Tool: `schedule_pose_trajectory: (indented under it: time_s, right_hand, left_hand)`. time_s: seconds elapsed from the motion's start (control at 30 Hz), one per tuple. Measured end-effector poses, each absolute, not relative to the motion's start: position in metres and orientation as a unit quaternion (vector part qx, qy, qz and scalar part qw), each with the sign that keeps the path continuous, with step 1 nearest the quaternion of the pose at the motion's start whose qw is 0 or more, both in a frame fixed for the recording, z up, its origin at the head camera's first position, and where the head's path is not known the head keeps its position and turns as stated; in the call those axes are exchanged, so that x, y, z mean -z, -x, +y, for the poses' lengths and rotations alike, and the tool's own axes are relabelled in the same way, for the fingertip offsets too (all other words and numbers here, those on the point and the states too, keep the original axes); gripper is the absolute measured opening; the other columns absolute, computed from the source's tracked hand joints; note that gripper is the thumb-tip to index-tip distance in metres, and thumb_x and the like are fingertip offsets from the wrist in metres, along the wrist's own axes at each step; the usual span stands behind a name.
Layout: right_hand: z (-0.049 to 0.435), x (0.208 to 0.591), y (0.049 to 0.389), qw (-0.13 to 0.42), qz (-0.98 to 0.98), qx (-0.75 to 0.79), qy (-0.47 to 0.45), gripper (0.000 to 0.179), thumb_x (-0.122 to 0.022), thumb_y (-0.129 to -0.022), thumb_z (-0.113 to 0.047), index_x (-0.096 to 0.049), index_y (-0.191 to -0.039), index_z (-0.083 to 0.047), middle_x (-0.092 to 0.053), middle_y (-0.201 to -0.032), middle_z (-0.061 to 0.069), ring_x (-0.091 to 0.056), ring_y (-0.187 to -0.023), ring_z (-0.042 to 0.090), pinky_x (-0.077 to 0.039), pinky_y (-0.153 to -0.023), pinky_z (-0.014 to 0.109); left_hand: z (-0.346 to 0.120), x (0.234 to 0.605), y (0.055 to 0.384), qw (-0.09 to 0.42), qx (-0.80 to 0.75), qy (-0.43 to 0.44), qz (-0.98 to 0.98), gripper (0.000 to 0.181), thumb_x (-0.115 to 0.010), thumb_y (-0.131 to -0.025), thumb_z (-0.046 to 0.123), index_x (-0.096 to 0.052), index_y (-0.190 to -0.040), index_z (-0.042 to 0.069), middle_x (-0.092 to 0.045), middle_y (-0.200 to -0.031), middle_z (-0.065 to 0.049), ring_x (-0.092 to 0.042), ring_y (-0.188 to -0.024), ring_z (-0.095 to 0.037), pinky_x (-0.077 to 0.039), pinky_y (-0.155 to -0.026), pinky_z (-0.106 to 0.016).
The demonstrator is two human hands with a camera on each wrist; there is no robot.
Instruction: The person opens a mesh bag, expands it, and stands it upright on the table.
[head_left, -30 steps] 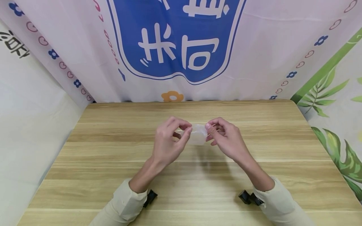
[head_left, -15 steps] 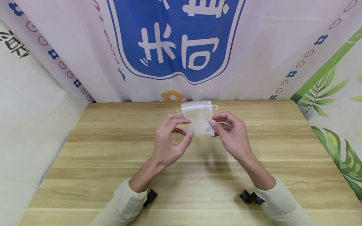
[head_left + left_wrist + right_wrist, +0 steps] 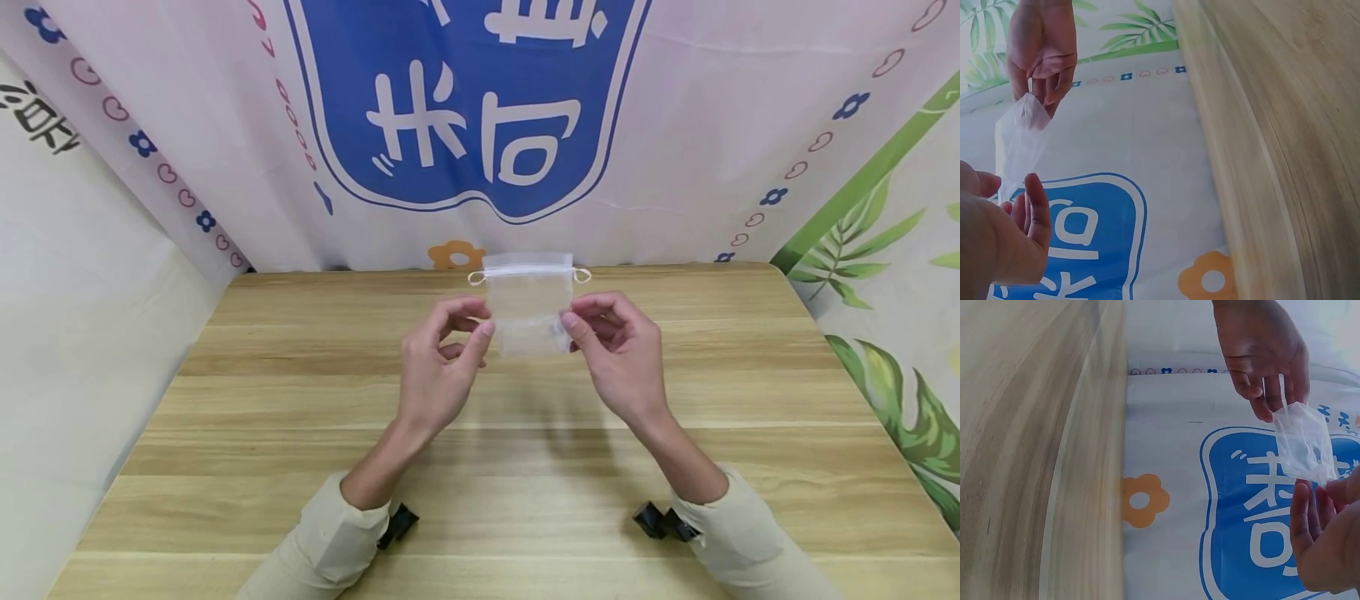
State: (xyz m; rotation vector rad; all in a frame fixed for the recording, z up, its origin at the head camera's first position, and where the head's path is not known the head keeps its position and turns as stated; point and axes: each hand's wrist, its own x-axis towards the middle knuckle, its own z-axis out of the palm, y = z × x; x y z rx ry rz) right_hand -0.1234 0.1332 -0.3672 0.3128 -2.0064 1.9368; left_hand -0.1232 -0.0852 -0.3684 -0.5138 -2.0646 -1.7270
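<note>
A sheer white drawstring pouch (image 3: 528,300) is held up above the table, spread flat, with a small cord loop standing out at each upper side. My left hand (image 3: 442,367) pinches its left edge between thumb and fingertips. On the opposite edge, my right hand (image 3: 622,358) grips the lower part of the pouch with thumb and fingers. The right wrist view shows the see-through pouch (image 3: 1304,444) stretched between both hands. In the left wrist view the pouch (image 3: 1022,137) is partly crumpled near the right hand.
A light wooden table (image 3: 300,400) lies beneath the hands. Behind it hangs a white printed cloth (image 3: 697,167) with a blue emblem. Black camera mounts (image 3: 397,527) sit at the sleeves. Leaf-patterned cloth (image 3: 892,333) covers the right side.
The pouch has gone from bunched between the fingertips to unfolded and spread, its top now upward. My left hand let go, then took the left edge; my right hand shifted slightly right.
</note>
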Motion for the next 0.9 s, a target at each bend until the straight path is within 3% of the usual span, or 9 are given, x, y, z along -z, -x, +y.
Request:
schedule_pose_trajectory:
  time_s: [0.23, 0.57, 0.77, 0.9]
  right_hand:
    - [0.1328, 0.3698, 0.1238, 0.163, -0.705, -0.676, -0.139, 0.019, -0.073, -0.096, 0.009, -0.067, -0.114, 0.011, -0.078, -0.100, -0.011, -0.074, -0.084, 0.008, -0.063, -0.070, 0.021]
    - [0.1310, 0.3712, 0.1235, 0.157, -0.721, -0.661, -0.139, 0.022, -0.076, -0.094, 0.010, -0.067, -0.114, 0.010, -0.076, -0.098, -0.010, -0.074, -0.085, 0.006, -0.064, -0.070, 0.021]
    - [0.1341, 0.3703, 0.1243, 0.161, -0.742, -0.636, -0.140, 0.027, -0.077, -0.093, 0.009, -0.066, -0.117, 0.009, -0.078, -0.103, 0.015, -0.075, -0.091, 0.002, -0.063, -0.079, 0.019]
    - [0.1379, 0.3708, 0.1258, 0.169, -0.751, -0.622, -0.145, 0.032, -0.076, -0.093, 0.009, -0.063, -0.122, 0.010, -0.076, -0.107, 0.027, -0.074, -0.093, 0.000, -0.062, -0.084, 0.017]
  left_hand:
    - [-0.0855, 0.3677, 0.1236, 0.182, 0.624, 0.175, -0.740, 0.023, -0.073, -0.098, -0.003, -0.071, -0.121, -0.005, -0.077, -0.106, -0.019, -0.070, -0.088, -0.013, -0.061, -0.053, -0.028]
    - [-0.0844, 0.3692, 0.1227, 0.188, 0.597, 0.192, -0.756, 0.025, -0.080, -0.093, -0.003, -0.074, -0.117, -0.002, -0.080, -0.102, -0.015, -0.072, -0.086, -0.017, -0.059, -0.059, -0.020]
    - [-0.0887, 0.3716, 0.1269, 0.186, 0.587, 0.197, -0.763, 0.025, -0.080, -0.092, -0.005, -0.073, -0.116, -0.004, -0.080, -0.101, -0.016, -0.073, -0.085, -0.015, -0.060, -0.061, -0.019]
    - [-0.0918, 0.3727, 0.1300, 0.177, 0.581, 0.200, -0.769, 0.023, -0.081, -0.092, -0.004, -0.074, -0.113, -0.002, -0.079, -0.100, -0.016, -0.073, -0.085, -0.016, -0.062, -0.062, -0.025]
